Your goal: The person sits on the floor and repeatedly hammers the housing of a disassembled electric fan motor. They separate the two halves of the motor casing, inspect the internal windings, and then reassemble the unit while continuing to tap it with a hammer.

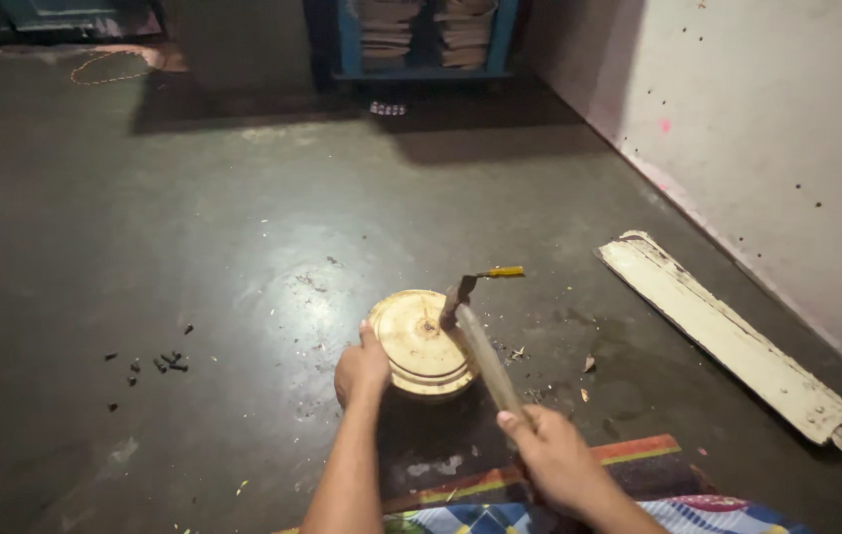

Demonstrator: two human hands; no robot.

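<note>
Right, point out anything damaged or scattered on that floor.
A white board by the wall is chipped, its paint peeling. Small dark bits lie strewn left of the round disc, and pale chips lie right of it.

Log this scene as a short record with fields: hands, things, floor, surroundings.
left hand: left hand rests on the rim of a round wooden disc
right hand: right hand grips a hammer, its head at the disc's middle
floor: dark floor, small dark bits to the left
nearby: yellow-handled tool behind the disc; white plank by the wall; striped mat
</note>
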